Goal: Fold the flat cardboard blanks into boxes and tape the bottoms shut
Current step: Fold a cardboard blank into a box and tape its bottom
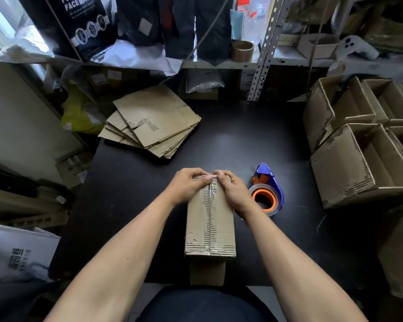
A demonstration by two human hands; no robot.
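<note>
A folded brown cardboard box (209, 224) stands bottom-up on the black table (130, 196), close to my body. Clear tape runs along the seam between its two bottom flaps. My left hand (187, 185) and my right hand (233, 190) both sit at the box's far end, fingers curled over the far edge and thumbs meeting on the tape at the seam. A blue tape dispenser (269, 190) with an orange-cored roll lies on the table just right of my right hand. A stack of flat cardboard blanks (154, 122) lies at the table's far left.
Several folded open boxes (368, 145) are piled at the right edge. A metal shelf (219, 62) with bags, papers and a brown tape roll (242, 51) runs along the back. Bags and cartons crowd the floor at left.
</note>
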